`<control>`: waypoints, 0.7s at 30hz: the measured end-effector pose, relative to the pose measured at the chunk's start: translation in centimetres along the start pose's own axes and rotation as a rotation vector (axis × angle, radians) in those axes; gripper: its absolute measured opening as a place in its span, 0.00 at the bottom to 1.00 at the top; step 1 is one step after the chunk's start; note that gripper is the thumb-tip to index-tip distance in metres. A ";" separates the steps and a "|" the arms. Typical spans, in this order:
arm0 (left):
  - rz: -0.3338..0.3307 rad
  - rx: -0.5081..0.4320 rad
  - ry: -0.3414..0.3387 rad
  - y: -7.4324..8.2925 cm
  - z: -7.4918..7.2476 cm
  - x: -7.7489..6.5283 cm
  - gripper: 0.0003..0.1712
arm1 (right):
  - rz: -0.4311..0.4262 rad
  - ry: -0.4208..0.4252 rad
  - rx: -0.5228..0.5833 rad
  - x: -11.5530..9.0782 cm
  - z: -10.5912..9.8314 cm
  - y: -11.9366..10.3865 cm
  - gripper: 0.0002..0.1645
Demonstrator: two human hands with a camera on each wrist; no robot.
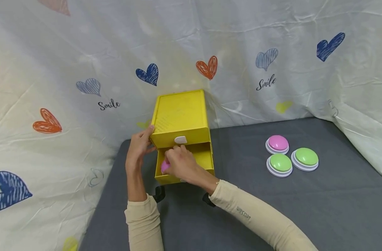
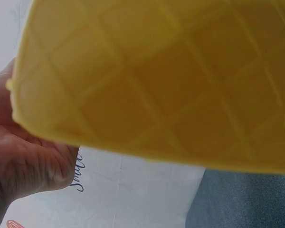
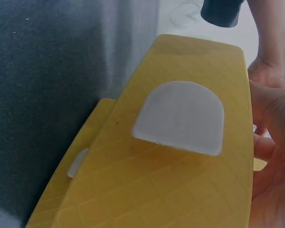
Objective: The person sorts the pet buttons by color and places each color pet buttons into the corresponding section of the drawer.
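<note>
A yellow two-drawer cabinet (image 1: 181, 109) stands against the draped backdrop, its lower drawer (image 1: 204, 157) pulled out. My left hand (image 1: 138, 148) grips the cabinet's left side, thumb at the top edge and fingers along the side. In the left wrist view, a yellow patterned panel (image 2: 147, 85) covers much of that hand. My right hand (image 1: 181, 164) reaches into the lower drawer, curled fingers holding a pink rounded thing (image 1: 165, 167) that is mostly hidden. The right wrist view shows a white pull tab (image 3: 180, 118) on a drawer front, with the hand behind it.
To the right on the dark grey table (image 1: 241, 209) sit a pink dome button (image 1: 278, 143) and two green dome buttons, one nearer (image 1: 280, 162) and one farther right (image 1: 306, 157), all on white bases. A white tab (image 1: 180, 139) marks the upper drawer.
</note>
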State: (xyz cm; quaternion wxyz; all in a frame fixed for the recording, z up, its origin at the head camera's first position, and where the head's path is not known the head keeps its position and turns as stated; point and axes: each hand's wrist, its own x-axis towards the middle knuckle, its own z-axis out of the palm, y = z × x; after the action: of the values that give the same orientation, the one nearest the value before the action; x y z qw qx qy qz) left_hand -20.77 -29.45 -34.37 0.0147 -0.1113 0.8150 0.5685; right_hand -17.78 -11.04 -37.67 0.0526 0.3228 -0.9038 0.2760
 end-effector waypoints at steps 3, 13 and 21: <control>0.001 -0.005 0.000 0.1 0.1 0.1 0.44 | 0.018 -0.048 0.017 -0.1 -0.1 0.2 0.16; 0.015 0.006 0.008 0.0 0.3 0.0 0.44 | -0.013 -0.017 -0.004 -2.1 -1.5 0.8 0.09; 0.013 0.006 -0.002 0.0 0.2 0.0 0.44 | 0.024 0.222 0.118 -6.7 -3.9 2.8 0.05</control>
State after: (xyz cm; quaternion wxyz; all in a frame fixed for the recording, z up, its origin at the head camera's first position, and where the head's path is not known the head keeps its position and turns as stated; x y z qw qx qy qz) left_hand -20.78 -29.28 -34.45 0.0121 -0.1056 0.8174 0.5662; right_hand -14.58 -3.47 -37.53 0.1301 0.2817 -0.8785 0.3633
